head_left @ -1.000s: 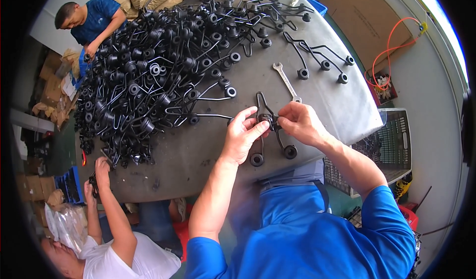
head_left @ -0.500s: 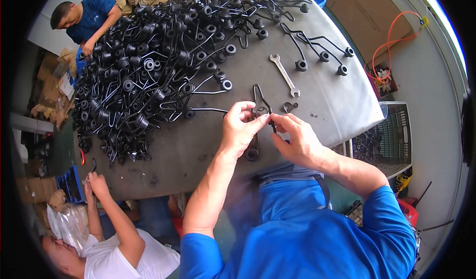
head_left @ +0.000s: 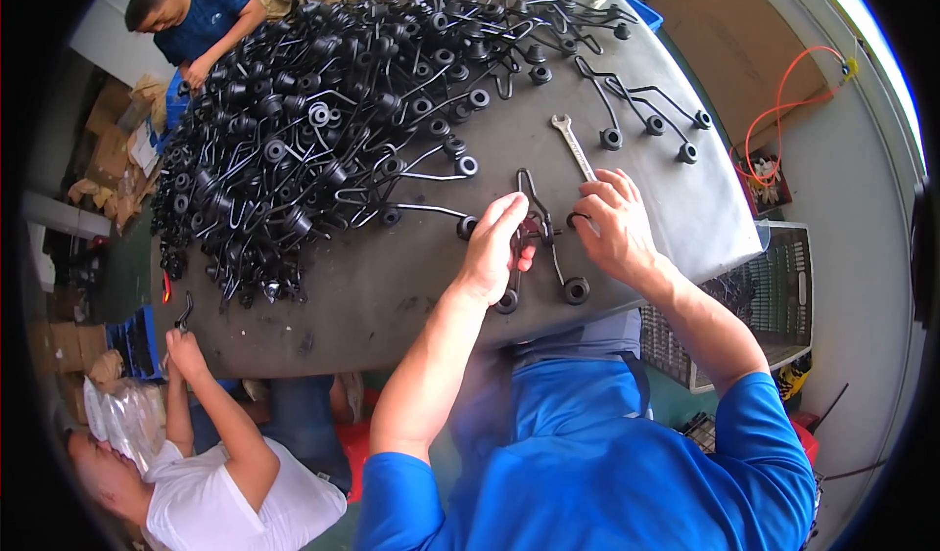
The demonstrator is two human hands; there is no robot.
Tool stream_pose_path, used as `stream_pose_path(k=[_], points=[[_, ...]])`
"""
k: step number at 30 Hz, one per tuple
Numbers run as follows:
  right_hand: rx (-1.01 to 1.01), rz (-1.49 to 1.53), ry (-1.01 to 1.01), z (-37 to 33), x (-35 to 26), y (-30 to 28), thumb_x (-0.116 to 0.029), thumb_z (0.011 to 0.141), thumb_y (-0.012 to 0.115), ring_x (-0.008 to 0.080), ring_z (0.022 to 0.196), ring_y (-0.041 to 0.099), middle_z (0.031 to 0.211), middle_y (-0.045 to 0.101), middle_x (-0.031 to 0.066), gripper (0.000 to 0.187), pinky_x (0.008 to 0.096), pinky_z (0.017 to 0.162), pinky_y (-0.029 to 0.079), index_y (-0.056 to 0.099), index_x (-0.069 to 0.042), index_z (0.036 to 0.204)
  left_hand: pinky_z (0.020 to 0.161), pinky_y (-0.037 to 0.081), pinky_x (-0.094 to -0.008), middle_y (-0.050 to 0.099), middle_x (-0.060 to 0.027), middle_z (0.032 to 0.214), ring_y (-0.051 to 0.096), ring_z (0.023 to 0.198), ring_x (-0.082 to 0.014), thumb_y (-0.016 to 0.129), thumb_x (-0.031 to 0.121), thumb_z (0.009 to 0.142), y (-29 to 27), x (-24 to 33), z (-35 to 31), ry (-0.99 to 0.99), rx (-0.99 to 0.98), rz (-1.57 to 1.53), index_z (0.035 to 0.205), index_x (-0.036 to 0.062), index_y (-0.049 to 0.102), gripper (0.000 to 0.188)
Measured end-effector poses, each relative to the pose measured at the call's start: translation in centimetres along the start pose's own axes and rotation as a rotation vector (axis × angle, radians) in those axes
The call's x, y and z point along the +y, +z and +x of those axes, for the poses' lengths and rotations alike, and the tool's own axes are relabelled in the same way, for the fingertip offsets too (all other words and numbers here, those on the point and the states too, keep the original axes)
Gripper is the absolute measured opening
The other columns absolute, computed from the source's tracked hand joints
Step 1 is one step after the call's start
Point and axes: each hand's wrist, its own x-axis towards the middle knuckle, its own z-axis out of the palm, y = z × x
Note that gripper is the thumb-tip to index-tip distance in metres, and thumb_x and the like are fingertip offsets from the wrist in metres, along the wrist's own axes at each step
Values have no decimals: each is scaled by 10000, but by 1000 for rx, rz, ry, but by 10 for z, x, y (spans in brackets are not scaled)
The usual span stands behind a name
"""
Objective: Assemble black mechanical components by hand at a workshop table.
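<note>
My left hand [head_left: 497, 245] is closed around a bent black rod [head_left: 525, 187] with its loop pointing away from me. Dark fittings sit around the rod's middle, partly hidden by my fingers. Its two legs end in round black rubber bushings [head_left: 576, 290] near the table's front edge. To the right, my right hand [head_left: 619, 226] reaches down to the table, fingers bent around a small dark curved clip [head_left: 582, 219], which they partly cover. Just beyond these fingers lies an open-end wrench [head_left: 571, 147], its near end hidden by the hand.
A large heap of black bent rods with bushings [head_left: 323, 130] covers the table's left and far side. Several more rods [head_left: 646, 110] lie at the far right. A grey plastic crate [head_left: 783, 287] stands beyond the right edge. Two co-workers [head_left: 220, 12] [head_left: 235, 453] are at the left.
My right hand has left the bent rod and moved right to the curved clip and wrench. My left hand keeps the rod, whose legs now show spread apart. The whole view has shifted slightly.
</note>
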Motion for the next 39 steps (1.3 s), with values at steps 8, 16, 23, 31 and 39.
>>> stream_pose_path(k=[8, 16, 23, 31, 39], points=[[7, 652, 265, -16, -38, 2, -39, 824, 690, 293, 858, 685, 1000, 677, 157, 156, 345, 774, 559, 629, 9, 959, 444, 336, -262, 578, -52, 849, 496, 547, -142, 538, 517, 957, 0, -7, 2, 25, 48, -17, 1218, 92, 528, 499], [-138, 616, 45, -28, -47, -22, -110, 869, 701, 363, 1211, 563, 1351, 543, 214, 426, 393, 1006, 467, 578, -9, 1264, 392, 248, -239, 556, -5, 785, 428, 462, -103, 549, 586, 923, -5, -8, 5, -20, -27, -242, 1173, 100, 519, 547], [-162, 703, 406, -3, -27, -36, -168, 926, 655, 225, 930, 654, 1070, 661, 120, 234, 354, 810, 524, 663, -22, 1108, 406, 247, -232, 564, -21, 749, 391, 451, -96, 488, 614, 934, -12, -10, 5, -66, -127, -242, 1180, 103, 547, 570], [-218, 288, 253, 3, 8, -16, -72, 813, 694, 228, 731, 635, 862, 610, 115, 147, 307, 678, 519, 680, -29, 953, 400, 252, -224, 577, -38, 734, 381, 448, -91, 463, 594, 955, -11, -15, 8, -46, -120, -220, 1193, 97, 552, 559], [-72, 725, 128, 5, -28, -14, 6, 802, 710, 212, 842, 665, 958, 635, 91, 163, 316, 737, 544, 666, -30, 954, 399, 242, -238, 502, -7, 695, 393, 446, -100, 505, 591, 940, -3, -9, 11, -59, -69, -213, 1180, 103, 552, 546]])
